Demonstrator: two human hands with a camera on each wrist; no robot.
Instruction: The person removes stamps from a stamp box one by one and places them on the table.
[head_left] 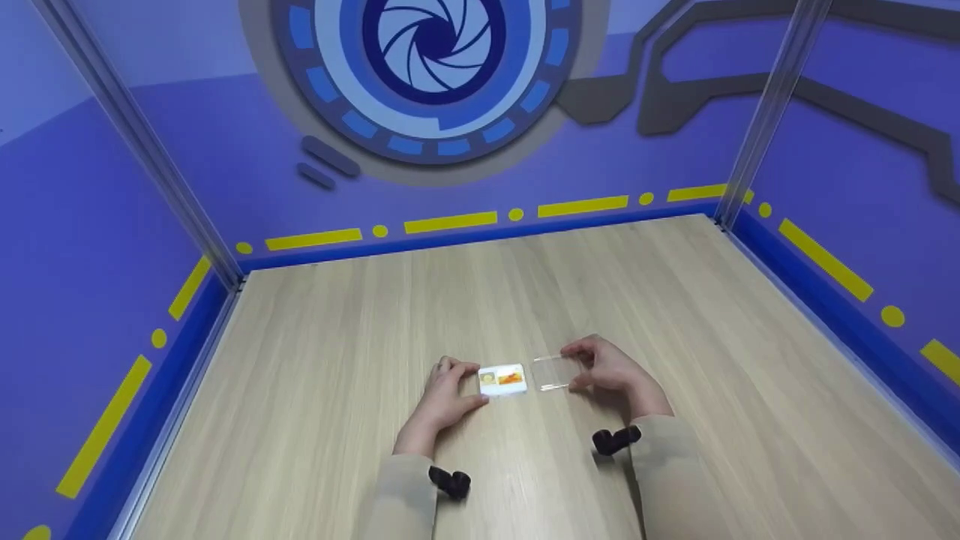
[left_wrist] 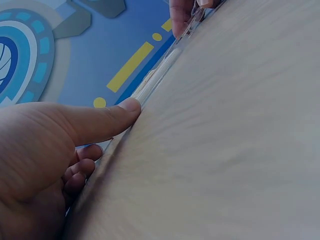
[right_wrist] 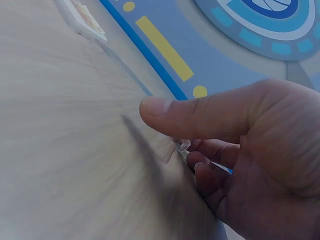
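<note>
"Where blue-violet walls meet, what's listed?"

"Wood-grain table; round emblem, twelve o'clock. On table: white box, left hand half-curled, gripping from nine; clear piece at box's three, right hand gripping likewise."

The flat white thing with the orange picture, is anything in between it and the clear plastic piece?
Nothing visible is in the way. The left hand holds the flat white thing, the right hand holds the clear plastic piece, and just wooden tabletop shows in the narrow gap.
</note>
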